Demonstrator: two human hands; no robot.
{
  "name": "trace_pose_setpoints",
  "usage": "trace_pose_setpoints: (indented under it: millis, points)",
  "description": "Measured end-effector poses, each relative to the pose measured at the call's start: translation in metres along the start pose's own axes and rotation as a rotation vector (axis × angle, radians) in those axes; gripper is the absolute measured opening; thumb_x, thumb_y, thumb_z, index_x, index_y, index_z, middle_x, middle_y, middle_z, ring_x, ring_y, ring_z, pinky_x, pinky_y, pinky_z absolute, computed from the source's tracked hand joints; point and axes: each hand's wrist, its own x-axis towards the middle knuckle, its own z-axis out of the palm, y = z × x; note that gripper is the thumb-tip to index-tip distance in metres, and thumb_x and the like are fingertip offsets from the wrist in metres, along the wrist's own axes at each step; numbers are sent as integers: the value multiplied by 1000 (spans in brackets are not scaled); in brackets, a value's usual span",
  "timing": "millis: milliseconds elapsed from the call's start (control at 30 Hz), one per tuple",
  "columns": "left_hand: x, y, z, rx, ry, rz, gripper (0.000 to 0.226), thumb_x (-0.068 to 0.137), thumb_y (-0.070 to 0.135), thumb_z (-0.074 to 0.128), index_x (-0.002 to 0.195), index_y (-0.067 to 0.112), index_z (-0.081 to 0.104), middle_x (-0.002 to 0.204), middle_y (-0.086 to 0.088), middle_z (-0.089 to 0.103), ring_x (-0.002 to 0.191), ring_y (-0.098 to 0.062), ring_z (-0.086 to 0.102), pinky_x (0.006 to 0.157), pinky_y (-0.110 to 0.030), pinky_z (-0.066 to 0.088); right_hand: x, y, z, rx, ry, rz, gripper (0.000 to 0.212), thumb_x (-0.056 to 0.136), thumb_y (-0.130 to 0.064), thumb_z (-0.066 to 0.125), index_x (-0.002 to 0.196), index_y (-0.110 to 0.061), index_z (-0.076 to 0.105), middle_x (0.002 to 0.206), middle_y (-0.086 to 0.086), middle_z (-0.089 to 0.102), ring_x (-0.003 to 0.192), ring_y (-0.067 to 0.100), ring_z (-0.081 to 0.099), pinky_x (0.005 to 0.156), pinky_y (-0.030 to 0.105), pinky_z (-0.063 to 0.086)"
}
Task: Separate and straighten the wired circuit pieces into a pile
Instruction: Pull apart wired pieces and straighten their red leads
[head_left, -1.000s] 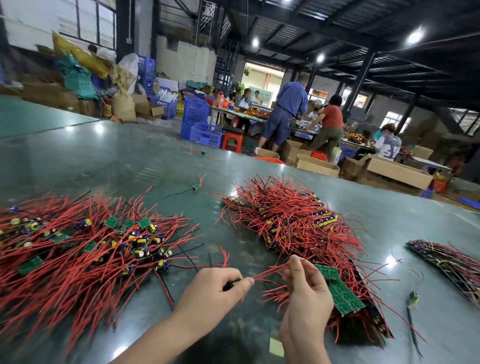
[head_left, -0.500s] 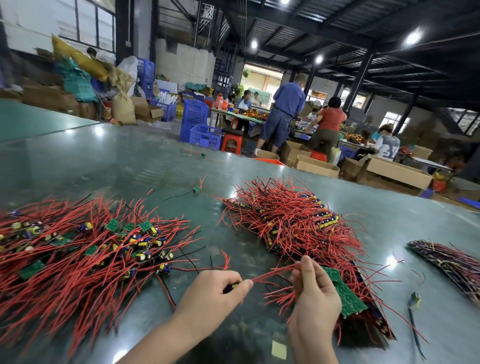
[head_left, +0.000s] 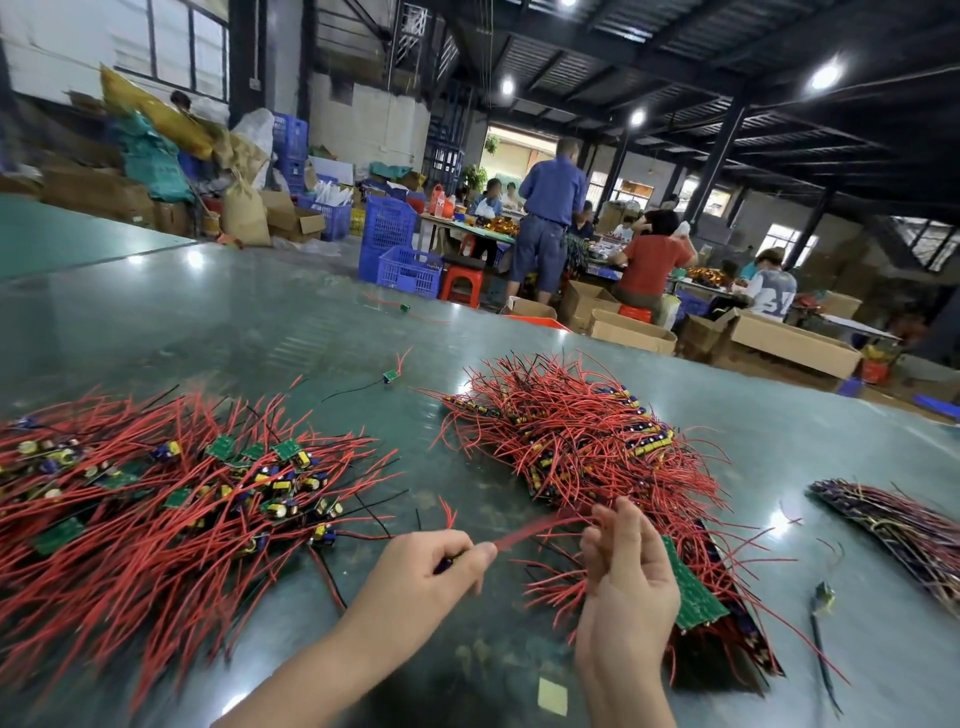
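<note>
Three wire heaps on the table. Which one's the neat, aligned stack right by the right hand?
The middle pile, directly beyond the right hand: its boards sit aligned in a row. The left heap is a loose tangle; the far-right bundle is dark purplish.

A big messy heap of wired pieces (head_left: 156, 499) lay on the left of the surface (head_left: 218, 322). A tidier pile (head_left: 587, 452) lay on the right, with one lone piece (head_left: 390, 375) behind and between them. Another bundle (head_left: 904, 525) lay at the far right edge. The left hand (head_left: 431, 571) and right hand (head_left: 628, 571) were in front, between the heaps, with a wire (head_left: 540, 530) stretched between them. People worked at tables far behind.
</note>
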Motion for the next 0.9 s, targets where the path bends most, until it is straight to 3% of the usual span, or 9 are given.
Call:
trace_pose_setpoints:
  millis: [67,167,267,367,433,500,633,733,900]
  points:
    - [2,6,-8,-308,12,-133,37,85,48,59,59,22,57,46,8,32,38,-6,25,40,-17,21,1,-1,5,84,-52,136,44,72,-45,55,101,-12,61,88,4,71,54,6,60,56,16,54]
    - [7,11,-15,-706,-81,-303,47,75,58,43,81,15,60,50,5,31,38,-6,16,40,-14,11,-6,7,9,-72,-183,215,48,68,-47,54,102,-14,62,95,3,68,56,8,57,50,16,50]
    - [6,11,-12,-721,-164,-301,58,74,61,33,103,17,55,53,3,38,42,-8,16,39,-15,12,-21,14,10,-389,-452,103,40,71,-47,57,96,-22,73,88,-4,69,66,4,55,53,12,43]
    - [3,9,-6,-679,-210,-280,50,78,56,38,116,24,47,57,1,46,46,-10,22,42,-18,17,-27,19,11,-568,-660,-55,15,80,-17,67,79,-29,75,94,-5,69,85,3,62,74,16,47]
    - [4,4,-3,-691,-228,-290,39,81,41,45,117,27,42,59,-2,51,47,-11,27,43,-19,21,-28,22,11,-639,-674,-127,27,80,-4,69,74,-30,75,95,-3,68,100,15,62,87,32,50]
    - [7,0,-1,-699,-217,-326,27,90,24,33,116,25,38,60,-6,55,45,-12,32,44,-19,24,-28,21,10,-642,-637,-159,23,79,-1,70,73,-23,75,89,1,68,94,21,63,85,40,51]
    - [10,-3,2,-637,-244,-319,23,97,4,28,105,10,49,66,-10,64,49,-11,42,49,-21,31,-30,12,12,-536,-557,-102,27,82,3,65,69,-18,75,66,1,69,54,6,58,53,17,47]
    - [8,-1,1,-505,-308,-265,25,100,14,37,89,11,59,65,-2,65,48,-5,42,48,-16,31,-29,8,12,-508,-478,-102,23,82,0,66,72,-19,74,68,2,71,60,3,61,57,12,46]
    - [5,2,1,-454,-311,-198,22,98,17,43,86,12,61,65,2,66,50,-7,47,49,-16,35,-28,5,10,-503,-502,-90,20,83,-1,65,75,-17,74,68,2,72,62,4,63,57,13,46]
